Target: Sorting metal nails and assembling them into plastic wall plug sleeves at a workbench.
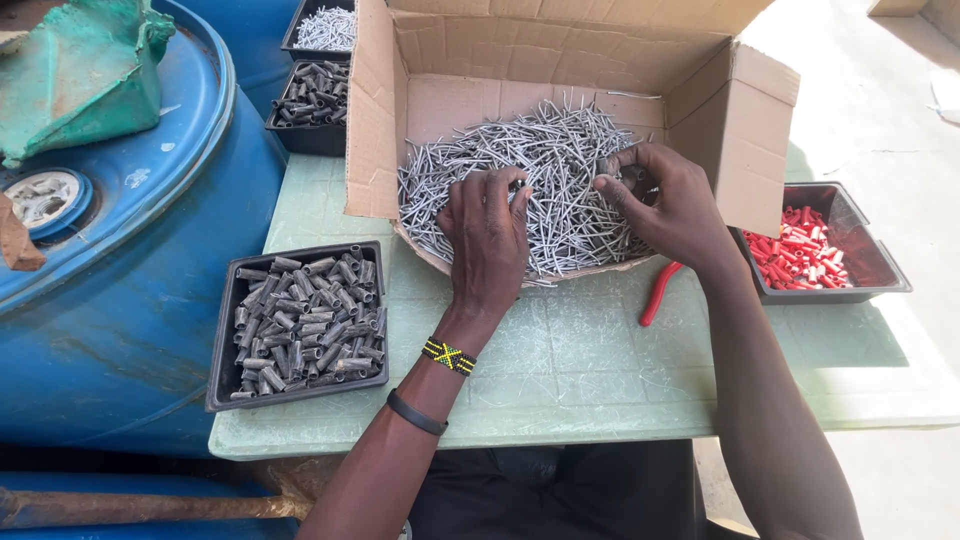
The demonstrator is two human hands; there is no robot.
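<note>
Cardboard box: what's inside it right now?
The cardboard box holds a loose heap of grey metal nails. The left hand and right hand rest in the heap, covering the nails beneath them. The box floor is hidden.

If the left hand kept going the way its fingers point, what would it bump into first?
The left hand points up-image into the nails, already touching them; beyond that pile, probably the box's back wall, though depth is unclear.

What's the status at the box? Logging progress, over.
Left hand and right hand both in the open cardboard box, fingers in the heap of grey metal nails. Grip unclear. Red-handled pliers on table, untouched.
</note>
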